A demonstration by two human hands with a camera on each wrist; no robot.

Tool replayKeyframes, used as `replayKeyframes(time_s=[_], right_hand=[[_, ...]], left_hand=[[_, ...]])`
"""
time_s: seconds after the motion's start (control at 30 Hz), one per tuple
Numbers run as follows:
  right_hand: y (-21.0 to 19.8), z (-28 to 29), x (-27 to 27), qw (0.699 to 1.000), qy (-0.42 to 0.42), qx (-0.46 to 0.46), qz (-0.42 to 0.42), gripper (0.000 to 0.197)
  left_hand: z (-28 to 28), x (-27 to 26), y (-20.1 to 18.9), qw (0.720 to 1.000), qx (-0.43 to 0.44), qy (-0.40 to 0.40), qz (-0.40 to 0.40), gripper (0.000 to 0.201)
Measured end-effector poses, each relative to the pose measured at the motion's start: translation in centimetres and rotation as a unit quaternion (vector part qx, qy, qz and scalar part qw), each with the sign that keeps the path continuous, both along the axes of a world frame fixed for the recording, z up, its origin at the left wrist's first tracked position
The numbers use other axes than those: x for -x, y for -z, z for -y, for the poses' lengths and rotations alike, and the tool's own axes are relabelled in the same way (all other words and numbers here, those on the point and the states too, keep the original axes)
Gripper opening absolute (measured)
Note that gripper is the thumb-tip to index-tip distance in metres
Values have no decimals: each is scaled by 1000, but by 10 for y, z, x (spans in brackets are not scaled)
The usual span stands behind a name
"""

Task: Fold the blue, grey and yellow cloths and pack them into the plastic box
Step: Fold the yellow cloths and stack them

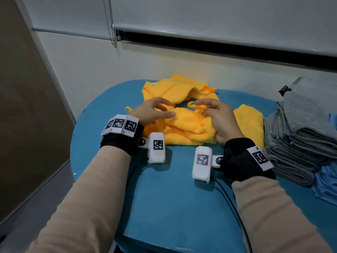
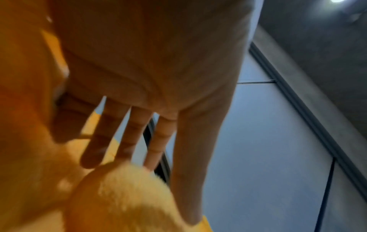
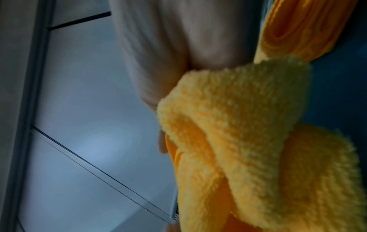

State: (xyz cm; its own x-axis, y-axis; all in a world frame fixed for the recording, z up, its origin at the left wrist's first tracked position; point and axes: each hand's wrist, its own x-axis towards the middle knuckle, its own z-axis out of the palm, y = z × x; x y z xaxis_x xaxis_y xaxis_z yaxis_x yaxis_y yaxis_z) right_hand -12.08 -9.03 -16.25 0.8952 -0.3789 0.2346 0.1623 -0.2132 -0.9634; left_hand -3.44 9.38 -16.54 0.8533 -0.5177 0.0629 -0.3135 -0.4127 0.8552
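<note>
Teal round-edged table (image 1: pixel 164 189) first, holding crumpled fluffy yellow cloths (image 1: pixel 189 125) dead centre, folded grey cloths (image 1: pixel 299 143) stacked off right. Left hand (image 1: pixel 151 111) resting loose and open on the heap's left side. Right hand (image 1: pixel 218 115) pinching a raised fold, so nearer the working edge.

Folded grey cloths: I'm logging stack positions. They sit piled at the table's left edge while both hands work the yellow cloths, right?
Not left: the head view shows the folded grey cloths piled at the right edge of the blue table. Both hands are on the yellow cloths.
</note>
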Motion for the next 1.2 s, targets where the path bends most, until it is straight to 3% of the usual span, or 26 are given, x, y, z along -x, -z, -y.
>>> replayKeyframes(time_s=[0.13,0.27,0.4,0.57,0.67,0.77,0.9,0.97,1.2], right_hand=[[1,4,-1,999,12,-43,-17,22],[3,8,-3,998,59,2,3,20],[-1,18,-2,987,133,90,-5,11],[-7,33,3,942,211,253,-61,26],[-10,30,4,962,137,236,-29,28],[-11,14,6,985,35,168,-15,36],[-9,-2,7,973,-80,217,0,48],[-8,-8,6,961,-123,247,-14,51],[-4,-9,3,953,-83,291,4,20]], left_hand=[[2,-2,5,998,-53,-12,-13,48],[1,-5,6,998,3,-46,42,17],[-2,-6,5,992,83,-56,82,17],[-3,-4,1,979,166,33,111,35],[-1,1,-1,979,170,80,85,27],[4,5,-2,977,183,95,54,32],[12,8,-1,969,218,115,5,50],[13,8,-1,967,223,121,0,50],[15,12,-3,968,224,110,28,39]])
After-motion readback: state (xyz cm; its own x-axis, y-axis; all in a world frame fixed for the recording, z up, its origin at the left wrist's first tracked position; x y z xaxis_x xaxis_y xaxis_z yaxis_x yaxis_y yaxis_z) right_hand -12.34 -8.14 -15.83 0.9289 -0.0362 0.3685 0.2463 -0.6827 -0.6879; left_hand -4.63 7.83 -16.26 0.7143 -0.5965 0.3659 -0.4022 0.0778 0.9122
